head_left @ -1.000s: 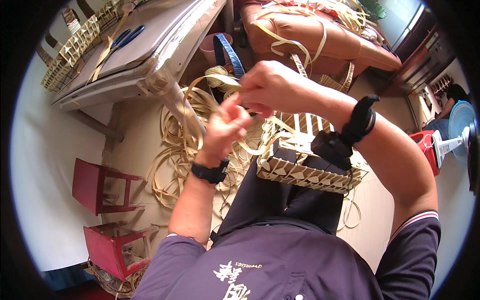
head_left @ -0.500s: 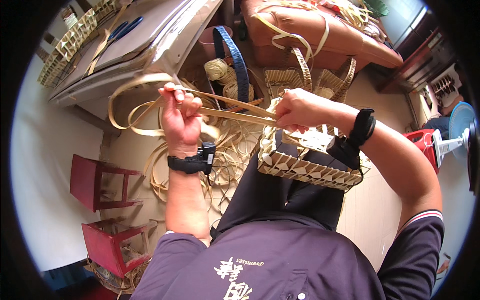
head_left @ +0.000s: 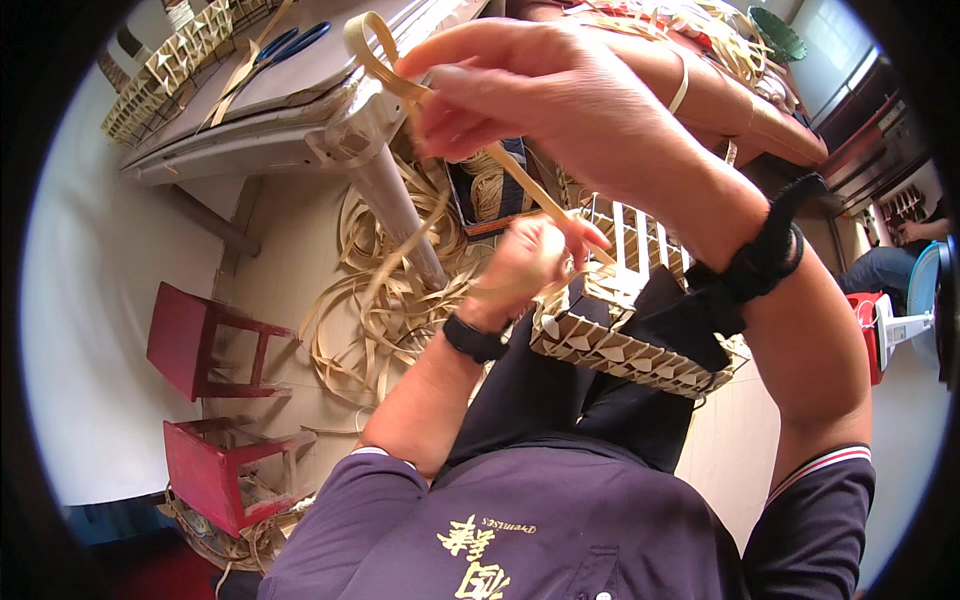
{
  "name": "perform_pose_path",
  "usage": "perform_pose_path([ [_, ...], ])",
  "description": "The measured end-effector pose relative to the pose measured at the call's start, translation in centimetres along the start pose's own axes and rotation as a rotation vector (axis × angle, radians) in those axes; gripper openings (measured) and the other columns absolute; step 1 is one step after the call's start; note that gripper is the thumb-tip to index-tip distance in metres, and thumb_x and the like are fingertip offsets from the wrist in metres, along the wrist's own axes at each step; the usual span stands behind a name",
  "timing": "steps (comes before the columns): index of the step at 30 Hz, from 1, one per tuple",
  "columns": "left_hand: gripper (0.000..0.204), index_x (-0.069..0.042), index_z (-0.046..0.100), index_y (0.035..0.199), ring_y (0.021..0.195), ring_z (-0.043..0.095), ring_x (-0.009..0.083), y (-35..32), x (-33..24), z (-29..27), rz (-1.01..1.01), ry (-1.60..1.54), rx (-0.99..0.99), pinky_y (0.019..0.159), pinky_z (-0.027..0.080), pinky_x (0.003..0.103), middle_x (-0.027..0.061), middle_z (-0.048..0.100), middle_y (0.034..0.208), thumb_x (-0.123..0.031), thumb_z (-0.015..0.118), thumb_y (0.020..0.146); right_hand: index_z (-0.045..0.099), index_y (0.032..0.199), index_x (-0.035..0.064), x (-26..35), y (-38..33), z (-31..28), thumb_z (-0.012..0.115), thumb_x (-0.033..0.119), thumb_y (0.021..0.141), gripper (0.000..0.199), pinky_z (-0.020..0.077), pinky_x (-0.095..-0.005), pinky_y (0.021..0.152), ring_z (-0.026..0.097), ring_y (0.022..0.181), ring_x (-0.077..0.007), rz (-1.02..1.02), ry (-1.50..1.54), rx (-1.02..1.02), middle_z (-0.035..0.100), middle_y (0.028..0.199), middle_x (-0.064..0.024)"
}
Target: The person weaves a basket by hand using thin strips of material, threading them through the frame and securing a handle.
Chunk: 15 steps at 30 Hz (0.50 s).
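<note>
A partly woven basket of tan and cream strips rests on my lap. From its left end a flat tan weaving strip runs up and to the left. High above the basket, my right hand is closed on this strip, whose loop curls out past the fingers. Close to the basket's left end is my left hand, slightly blurred, with its fingers bent around the lower part of the strip. My right forearm hides part of the basket's far side.
Loose tan strips lie coiled on the floor to the left, beside a table leg. Scissors lie on the table. Two red stools stand at left. An orange sofa at the back holds more strips.
My right hand has risen up and left from the basket, drawing the strip along. My left hand has come down and right to the basket's left end. The view has shifted slightly.
</note>
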State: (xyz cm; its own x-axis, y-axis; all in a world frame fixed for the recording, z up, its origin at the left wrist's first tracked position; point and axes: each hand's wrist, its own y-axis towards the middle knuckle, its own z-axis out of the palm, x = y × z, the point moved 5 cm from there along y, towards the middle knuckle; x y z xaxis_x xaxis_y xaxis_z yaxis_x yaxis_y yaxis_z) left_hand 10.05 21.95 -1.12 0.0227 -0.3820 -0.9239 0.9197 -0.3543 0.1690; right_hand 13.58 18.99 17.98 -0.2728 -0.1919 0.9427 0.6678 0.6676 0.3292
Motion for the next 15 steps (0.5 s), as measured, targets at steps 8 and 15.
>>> perform_pose_path([
  [8,0.034,-0.012,0.069,0.123,0.06,0.03,0.0076,-4.7,-7.7,-15.9,0.634,-0.547,-0.236,0.058,0.029,0.026,-0.003,0.054,0.082,-0.04,0.055,0.111,0.071,0.082,-0.0002,-10.8,-11.8,-7.6,0.066,0.013,0.095,0.019,0.0525,-0.028,0.049,0.066,0.053,-0.0128,0.685,-0.814,0.398,0.067,0.062,-0.0054],
  [15,0.058,-0.007,0.047,0.152,0.061,0.041,0.0016,-0.6,-0.2,-5.8,0.122,-0.159,-0.038,0.056,0.038,0.017,-0.0033,0.059,0.096,-0.022,0.073,0.102,0.071,0.085,-0.0014,-4.4,-3.7,-3.5,0.064,0.012,0.101,0.022,0.0549,-0.0256,0.06,0.066,0.062,-0.0081,0.186,-0.67,0.112,0.066,0.064,-0.0032],
])
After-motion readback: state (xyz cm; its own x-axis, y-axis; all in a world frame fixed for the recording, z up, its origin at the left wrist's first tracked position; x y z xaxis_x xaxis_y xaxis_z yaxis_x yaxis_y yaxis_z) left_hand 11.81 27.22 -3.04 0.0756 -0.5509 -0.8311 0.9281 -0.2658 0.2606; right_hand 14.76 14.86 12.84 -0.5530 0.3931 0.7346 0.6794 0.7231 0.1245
